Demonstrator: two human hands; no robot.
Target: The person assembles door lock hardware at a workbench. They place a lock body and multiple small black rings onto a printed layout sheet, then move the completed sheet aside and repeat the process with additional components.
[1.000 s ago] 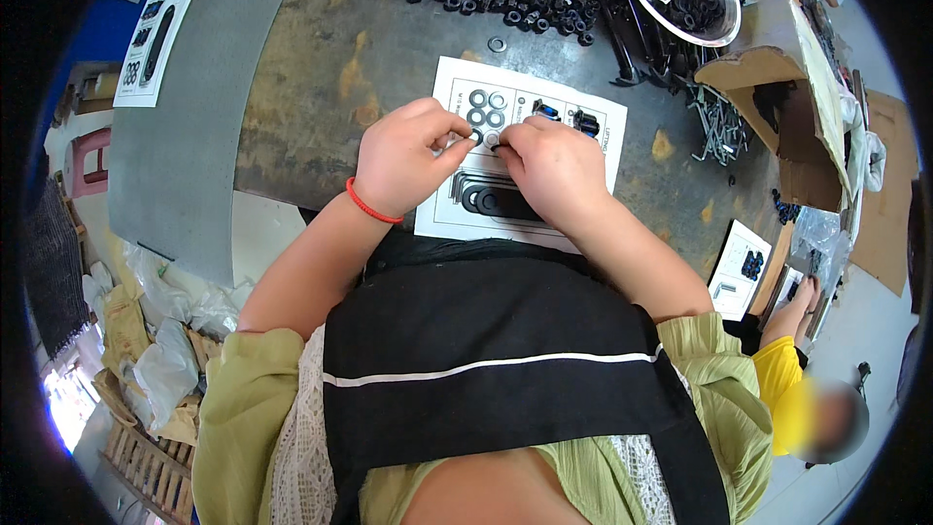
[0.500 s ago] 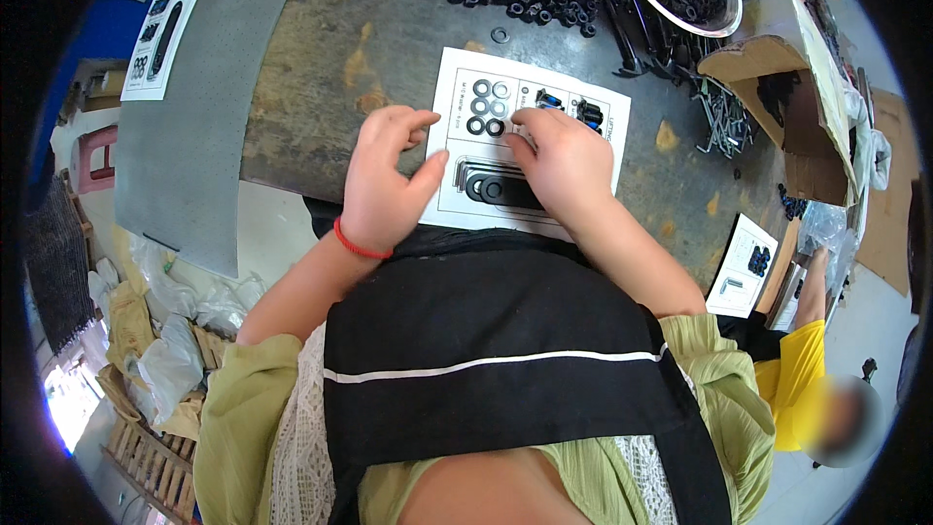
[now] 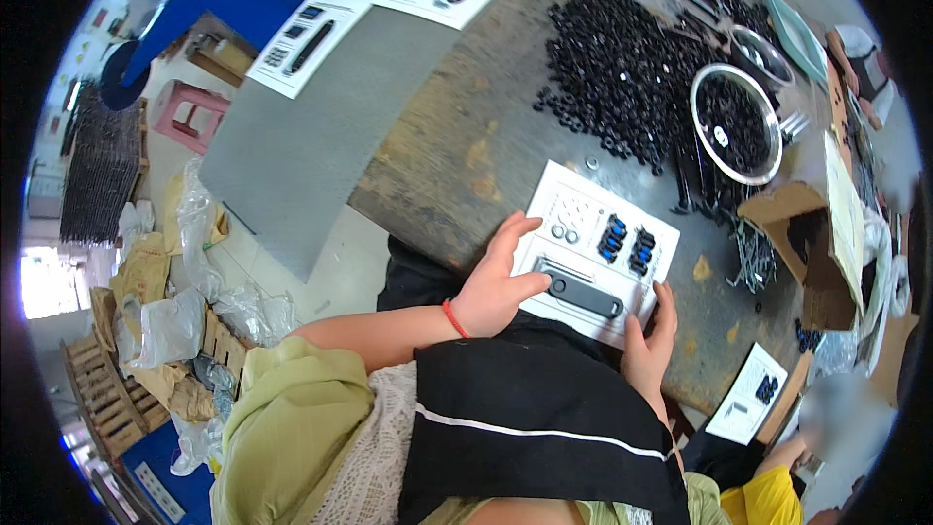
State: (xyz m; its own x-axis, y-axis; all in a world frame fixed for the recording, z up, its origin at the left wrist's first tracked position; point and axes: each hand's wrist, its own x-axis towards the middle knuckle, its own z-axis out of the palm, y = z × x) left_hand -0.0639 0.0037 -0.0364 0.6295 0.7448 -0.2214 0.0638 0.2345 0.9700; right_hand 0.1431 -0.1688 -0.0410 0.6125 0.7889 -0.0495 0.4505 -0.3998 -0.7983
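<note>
A white printed sheet (image 3: 581, 319) lies at the near edge of the bench, carrying small washers (image 3: 565, 231), two groups of black-and-blue fasteners (image 3: 612, 238), thin hex keys (image 3: 564, 267) and a long black bar with rounded ends (image 3: 586, 295). At the sheet's left edge is my left hand (image 3: 494, 282), open, its thumb tip by the black bar and its fingers apart. My right hand (image 3: 653, 345) is at the sheet's lower right corner, thumb and fingers spread around that edge. Neither hand shows a part in its fingers.
A pile of black nuts (image 3: 607, 68) covers the far bench beside a metal bowl (image 3: 775, 151). Loose bolts (image 3: 753, 258) and a cardboard box (image 3: 826, 262) stand right. Further printed sheets (image 3: 481, 5) lie on a grey mat (image 3: 321, 146). A person in yellow (image 3: 768, 498) is at lower right.
The view has swung left, showing more of the mat. My right hand has moved from over the sheet to its right corner, uncovering the fasteners. My left hand stays at the left edge.
</note>
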